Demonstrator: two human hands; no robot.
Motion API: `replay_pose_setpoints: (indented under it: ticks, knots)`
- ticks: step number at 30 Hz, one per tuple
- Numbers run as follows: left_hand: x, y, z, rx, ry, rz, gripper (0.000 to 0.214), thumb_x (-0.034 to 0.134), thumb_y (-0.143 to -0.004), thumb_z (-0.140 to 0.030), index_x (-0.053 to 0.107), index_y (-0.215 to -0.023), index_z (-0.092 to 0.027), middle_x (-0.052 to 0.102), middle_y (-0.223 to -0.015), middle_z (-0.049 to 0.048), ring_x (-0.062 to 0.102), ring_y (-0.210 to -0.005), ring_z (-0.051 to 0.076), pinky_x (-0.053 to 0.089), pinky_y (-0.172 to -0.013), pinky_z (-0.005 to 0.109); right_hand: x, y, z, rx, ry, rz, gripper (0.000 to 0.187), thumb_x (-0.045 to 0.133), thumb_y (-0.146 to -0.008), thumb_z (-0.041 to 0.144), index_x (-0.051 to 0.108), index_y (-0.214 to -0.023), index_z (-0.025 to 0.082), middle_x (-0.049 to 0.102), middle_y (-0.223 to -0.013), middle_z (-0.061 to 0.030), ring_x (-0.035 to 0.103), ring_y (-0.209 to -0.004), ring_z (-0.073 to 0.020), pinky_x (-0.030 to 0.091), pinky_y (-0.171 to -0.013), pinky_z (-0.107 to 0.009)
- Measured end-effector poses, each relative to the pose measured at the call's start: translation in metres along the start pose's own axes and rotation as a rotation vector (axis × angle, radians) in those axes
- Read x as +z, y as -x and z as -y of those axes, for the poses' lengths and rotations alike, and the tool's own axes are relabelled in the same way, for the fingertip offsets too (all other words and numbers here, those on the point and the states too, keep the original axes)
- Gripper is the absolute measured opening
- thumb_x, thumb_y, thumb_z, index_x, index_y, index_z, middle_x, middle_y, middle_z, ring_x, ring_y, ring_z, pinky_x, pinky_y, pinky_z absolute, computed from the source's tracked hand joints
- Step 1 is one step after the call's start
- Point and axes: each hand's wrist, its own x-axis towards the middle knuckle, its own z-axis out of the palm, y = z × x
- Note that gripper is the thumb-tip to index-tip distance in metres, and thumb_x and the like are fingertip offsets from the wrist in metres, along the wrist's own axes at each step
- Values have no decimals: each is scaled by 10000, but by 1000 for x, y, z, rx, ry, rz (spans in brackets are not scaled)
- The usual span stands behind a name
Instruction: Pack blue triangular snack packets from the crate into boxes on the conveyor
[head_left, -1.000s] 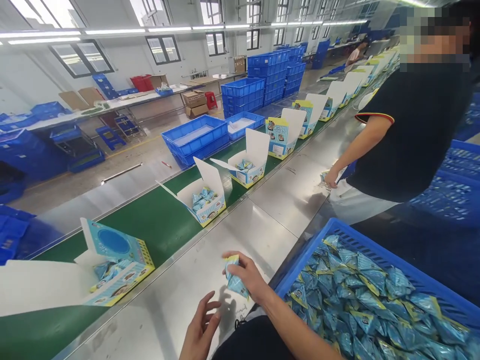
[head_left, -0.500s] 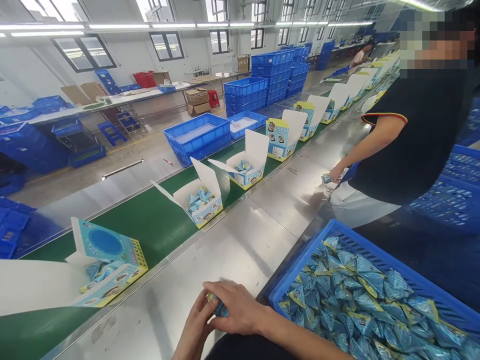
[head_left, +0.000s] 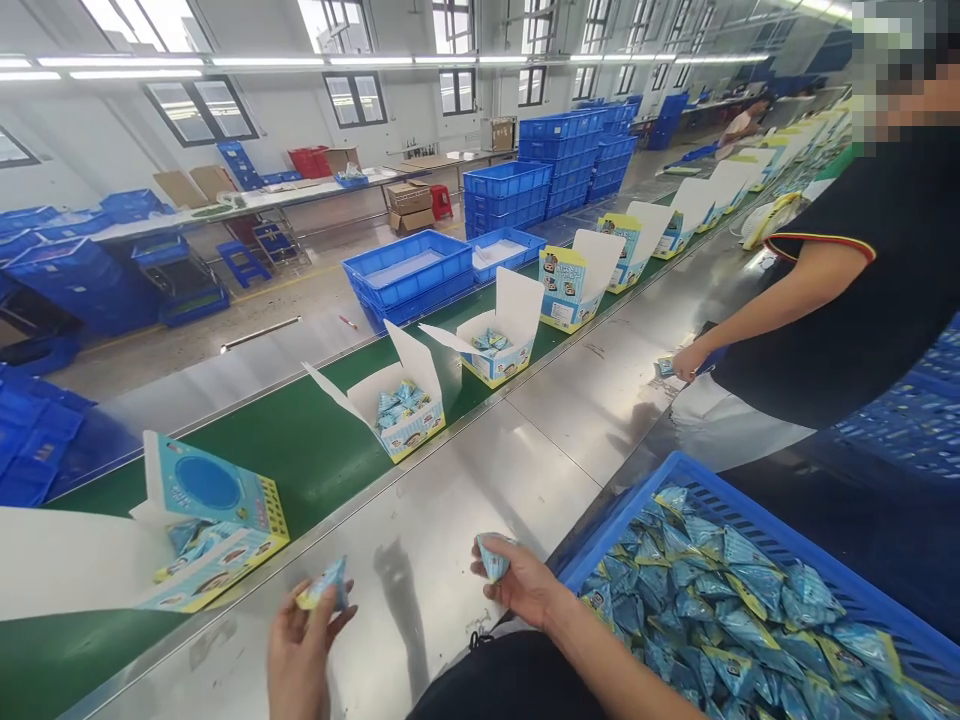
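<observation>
Over the near middle of the metal counter (head_left: 465, 470), both hands are raised, well apart, each grasping one small blue packet. To the left, the left hand (head_left: 304, 640) pinches the left packet (head_left: 328, 585) between thumb and fingers, its pointed end up and to the right. To the right, the right hand (head_left: 525, 585) has its fingers closed around the right packet (head_left: 495, 557), palm turned partly up. Near right, just beside the right forearm, a blue crate (head_left: 634, 520) holds a heap of similar packets. Beyond the counter, a green belt (head_left: 330, 410) runs from near left to far right, carrying a row of open boxes. Closest to the left hand is the near left box (head_left: 202, 485), with packets inside and a broad white flap spread to the left. Farther along, the second box (head_left: 412, 430) and third box (head_left: 499, 360) also hold packets, their white flaps raised. On the right, a co-worker's hand (head_left: 688, 362) has its fingers on a packet (head_left: 665, 367) low over the counter; how firmly, I cannot tell. Past the belt are blue bins (head_left: 409, 265), and farther off a red stool (head_left: 441, 202).
</observation>
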Motion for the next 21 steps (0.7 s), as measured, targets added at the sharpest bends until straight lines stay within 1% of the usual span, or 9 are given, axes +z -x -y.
replay_pose_setpoints:
  ticks: [2, 4, 8, 9, 14, 15, 18, 19, 21]
  knots:
    - [-5, -4, -1, 30, -18, -42, 1101, 1057, -628, -787, 607, -1511, -306, 768, -1483, 145, 800, -1350, 453, 565, -1306, 791, -3, -2, 13, -92, -53, -143, 643, 1047, -648, 543, 697, -1107, 259, 776, -954, -12, 757, -899, -201, 560, -662, -263]
    - [-11, -7, -3, 69, -66, -70, 1105, 1063, -626, -776, 609, -1525, -321, 773, -1472, 127, 813, -1307, 433, 555, -1317, 802, -3, -4, 28, -175, -26, -183, 573, 982, -683, 481, 660, -1111, 279, 742, -883, 32, 712, -853, -171, 554, -680, -253]
    - [-19, -10, -9, 72, -91, -97, 1184, 1052, -613, -822, 598, -1580, -311, 796, -1429, 123, 836, -1219, 409, 543, -1323, 825, -7, -3, 62, -150, 369, 56, 392, 923, -699, 356, 710, -1008, 241, 657, -776, 58, 596, -729, -140, 470, -629, -254]
    - [-19, -11, -11, 75, -94, -99, 1198, 1048, -617, -831, 595, -1596, -309, 803, -1425, 124, 839, -1211, 408, 544, -1322, 825, -9, -3, 71, -166, 418, 59, 390, 947, -675, 360, 727, -968, 226, 659, -777, 48, 589, -728, -142, 465, -627, -261]
    - [-13, -6, -10, 129, -175, -113, 1184, 1002, -663, -857, 579, -1622, -307, 789, -1477, 141, 849, -1212, 419, 614, -1255, 788, -21, -13, 96, -526, 169, -429, 542, 888, -748, 663, 726, -1069, 257, 728, -942, 0, 616, -836, -171, 524, -665, -277]
    - [-11, -3, -8, 144, -195, -85, 1178, 988, -670, -870, 576, -1623, -313, 778, -1508, 150, 843, -1233, 429, 618, -1249, 786, -21, -15, 94, -517, 200, -406, 550, 881, -760, 671, 728, -1098, 265, 723, -931, 5, 612, -816, -170, 517, -644, -276]
    - [2, 7, -4, 158, -186, -41, 1202, 969, -666, -891, 551, -1628, -305, 740, -1587, 192, 798, -1362, 465, 610, -1263, 772, -20, -19, 81, -365, 379, -148, 536, 971, -696, 570, 771, -1066, 239, 670, -781, 24, 569, -678, -167, 452, -536, -291]
    - [6, 11, -3, 149, -179, -37, 1210, 964, -665, -897, 543, -1627, -297, 735, -1597, 205, 789, -1380, 476, 605, -1264, 775, -19, -19, 77, -349, 378, -124, 527, 963, -711, 570, 780, -1074, 234, 657, -767, 30, 558, -659, -162, 453, -532, -293]
    - [13, 17, -2, 149, -209, -18, 1192, 948, -666, -910, 559, -1611, -297, 729, -1613, 213, 791, -1359, 487, 602, -1252, 791, -15, -21, 69, -412, 280, -232, 517, 886, -794, 614, 780, -1141, 246, 671, -818, 29, 572, -686, -151, 502, -586, -290]
